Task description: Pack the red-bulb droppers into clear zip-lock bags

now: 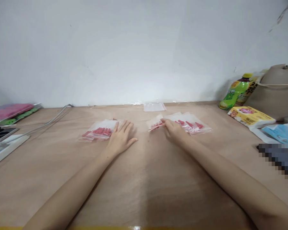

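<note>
Two groups of small clear zip bags with red pieces inside lie on the wooden table (124, 185). My left hand (120, 137) rests flat with fingers spread, at the right edge of the left pile of bags (100, 131). Its fingertips cover part of that pile. My right hand (174, 129) pinches the edge of a small zip bag (156, 124) holding red pieces. Behind and to the right of that hand, more such bags (194, 124) lie overlapped in a fan. What exactly the red pieces are, I cannot make out.
At the back, a flat zip bag (155, 107) lies near the wall. On the right stand a green bottle (235, 91) and a beige bag (276, 92), with a yellow tissue pack (252, 116) in front. Pink and green packs (14, 111) and a grey cable (55, 118) lie left.
</note>
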